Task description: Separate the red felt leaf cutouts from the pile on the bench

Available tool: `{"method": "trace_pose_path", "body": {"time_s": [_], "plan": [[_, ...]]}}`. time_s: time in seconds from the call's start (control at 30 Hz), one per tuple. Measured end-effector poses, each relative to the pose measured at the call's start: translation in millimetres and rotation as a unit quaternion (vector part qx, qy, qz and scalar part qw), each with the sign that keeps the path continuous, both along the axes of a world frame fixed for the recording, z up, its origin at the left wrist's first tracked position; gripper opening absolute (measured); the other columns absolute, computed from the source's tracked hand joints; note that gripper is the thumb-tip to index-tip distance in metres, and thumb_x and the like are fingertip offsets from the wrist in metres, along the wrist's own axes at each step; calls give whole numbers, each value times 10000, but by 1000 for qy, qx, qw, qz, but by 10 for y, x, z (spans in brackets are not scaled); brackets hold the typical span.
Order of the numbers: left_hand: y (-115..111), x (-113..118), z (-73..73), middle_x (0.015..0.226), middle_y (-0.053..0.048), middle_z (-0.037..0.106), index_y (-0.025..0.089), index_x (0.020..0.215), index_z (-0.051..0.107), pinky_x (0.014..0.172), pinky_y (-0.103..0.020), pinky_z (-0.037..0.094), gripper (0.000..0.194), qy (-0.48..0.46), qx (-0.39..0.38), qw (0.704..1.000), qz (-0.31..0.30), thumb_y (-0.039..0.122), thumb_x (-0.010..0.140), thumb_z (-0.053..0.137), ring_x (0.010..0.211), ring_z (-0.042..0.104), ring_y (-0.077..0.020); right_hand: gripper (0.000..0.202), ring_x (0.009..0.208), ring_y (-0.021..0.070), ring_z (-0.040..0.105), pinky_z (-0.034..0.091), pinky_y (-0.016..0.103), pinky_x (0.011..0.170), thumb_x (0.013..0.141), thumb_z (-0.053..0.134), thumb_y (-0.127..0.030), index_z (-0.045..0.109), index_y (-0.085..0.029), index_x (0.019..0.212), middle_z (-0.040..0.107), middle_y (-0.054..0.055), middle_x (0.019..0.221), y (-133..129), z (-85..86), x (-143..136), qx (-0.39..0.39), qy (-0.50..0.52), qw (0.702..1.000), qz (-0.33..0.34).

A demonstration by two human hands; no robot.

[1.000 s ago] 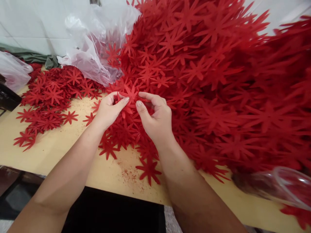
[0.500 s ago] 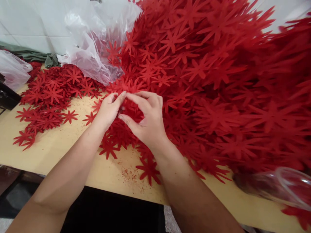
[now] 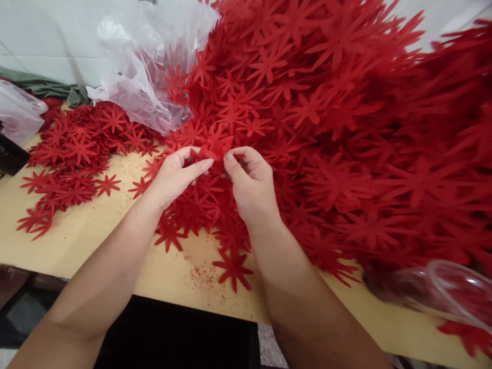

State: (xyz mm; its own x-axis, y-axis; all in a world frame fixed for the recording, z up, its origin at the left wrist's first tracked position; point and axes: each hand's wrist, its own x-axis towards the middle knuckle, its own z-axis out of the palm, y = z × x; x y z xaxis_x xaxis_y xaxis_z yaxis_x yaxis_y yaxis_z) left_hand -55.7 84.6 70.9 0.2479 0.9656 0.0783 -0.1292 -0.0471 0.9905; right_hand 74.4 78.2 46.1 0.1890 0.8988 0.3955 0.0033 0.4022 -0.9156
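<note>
My left hand [image 3: 182, 171] pinches a red flower-shaped cutout [image 3: 208, 154] between thumb and fingers, over the near edge of a large red heap. To its right, my right hand [image 3: 251, 182] has thumb and forefinger pressed together on a petal of what looks like the same cutout. Which layers each hand grips is partly lost against the red behind. Below the hands, loose red flower cutouts [image 3: 233, 269] with long narrow petals lie on the tabletop [image 3: 154, 266].
A towering heap of red cutouts [image 3: 346, 179] fills the right side. A smaller pile [image 3: 80, 148] lies at the left. Clear plastic bags [image 3: 134, 77] stand against the wall. A transparent plastic container [image 3: 426, 287] lies at the right front. Red crumbs [image 3: 203, 277] dot the table.
My right hand has closed from a wide-open thumb to a pinch and moved slightly right. The left hand has shifted a little right, and a red cutout now shows between the hands.
</note>
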Motion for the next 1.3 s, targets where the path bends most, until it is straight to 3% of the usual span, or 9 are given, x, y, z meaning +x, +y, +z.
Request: {"method": "trace_pose_path", "body": {"time_s": [0.17, 0.3, 0.47, 0.63, 0.77, 0.87, 0.97, 1.1, 1.3], "plan": [[27, 13, -10, 463, 93, 429, 171, 616, 433, 421, -179, 267, 251, 19, 12, 997, 70, 213, 788, 610, 388, 340, -16, 354, 671, 76, 567, 515, 251, 675, 598, 728, -496, 587, -240, 798, 618, -45, 770, -28, 9, -71, -9, 41, 996, 80], [31, 25, -29, 441, 93, 397, 177, 593, 428, 437, -188, 279, 289, 43, 37, 995, 81, 272, 771, 635, 400, 337, -25, 405, 630, 83, 575, 525, 262, 638, 506, 772, -509, 600, -219, 730, 627, -44, 711, -4, -27, -69, -27, 48, 997, 56], [10, 51, -47, 501, 76, 441, 174, 592, 462, 491, -187, 326, 282, 37, 79, 991, 97, 302, 736, 669, 477, 388, -37, 401, 566, 75, 535, 498, 251, 567, 566, 714, -565, 574, -202, 659, 597, -40, 629, -3, -19, -61, -29, 38, 998, 32], [-2, 53, -31, 510, 65, 461, 175, 604, 493, 480, -185, 324, 267, 41, 92, 989, 105, 332, 746, 656, 488, 406, -43, 440, 485, 48, 401, 405, 211, 477, 623, 674, -573, 465, -194, 545, 432, -65, 506, -31, 19, -59, -25, 11, 1000, 8], [91, -79, -13, 492, 80, 439, 190, 641, 469, 427, -183, 284, 259, 4, 60, 980, 188, 344, 758, 641, 426, 369, -33, 421, 482, 47, 354, 380, 213, 479, 685, 632, -561, 460, -196, 562, 387, -63, 524, 0, -11, 0, -6, -12, 1000, -14], [183, -227, -1, 486, 90, 433, 201, 662, 451, 407, -182, 273, 255, -20, 35, 970, 241, 354, 765, 628, 391, 349, -30, 328, 592, 83, 481, 458, 253, 579, 729, 601, -531, 532, -212, 700, 510, -30, 656, 50, -81, 48, 28, -49, 998, -38], [234, -295, -19, 496, 87, 453, 205, 686, 471, 425, -189, 299, 259, -8, 30, 970, 243, 382, 738, 653, 412, 392, -38, 321, 868, 166, 575, 504, 362, 787, 734, 612, -480, 575, -223, 923, 587, 47, 929, 78, -147, 58, 83, -157, 981, -75], [234, -239, -72, 600, 50, 559, 198, 770, 531, 539, -191, 396, 271, -16, 48, 972, 228, 423, 709, 671, 585, 540, -71, 485, 1186, 283, 444, 342, 542, 1016, 714, 639, -443, 541, -255, 1150, 507, 108, 1221, 24, -127, 32, 156, -299, 928, -160], [119, -111, -29, 754, 11, 656, 194, 915, 593, 579, -217, 460, 192, -84, -34, 986, 137, 315, 769, 565, 667, 608, -105, 419, 1231, 314, 392, 288, 585, 1017, 787, 551, -444, 527, -316, 1185, 460, 75, 1301, -162, 39, -36, 180, -347, 901, -189]]}}
